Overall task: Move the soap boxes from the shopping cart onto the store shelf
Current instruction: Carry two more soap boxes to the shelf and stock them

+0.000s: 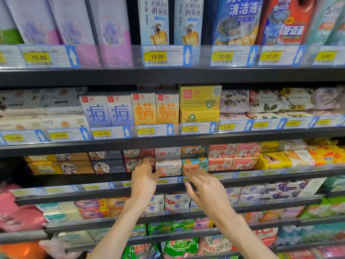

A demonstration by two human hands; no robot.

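Observation:
A white Goat Soap box [169, 167] stands on the store shelf [242, 173] beside a blue-and-orange Goat Soap box [195, 164]. My left hand [145, 176] is raised to the left side of the white box, fingers straight and touching its edge. My right hand [203, 186] reaches with straight fingers to the lower front of the blue-and-orange box, fingertips touching it. Neither hand holds anything. The shopping cart is out of view.
More soap boxes [233, 156] are stacked right of the two Goat Soap boxes, and dark boxes [108, 166] lie to the left. Shelves above hold tall boxes [143, 111] and bottles [155, 21]. Lower shelves carry packed soaps [177, 201] and price tags.

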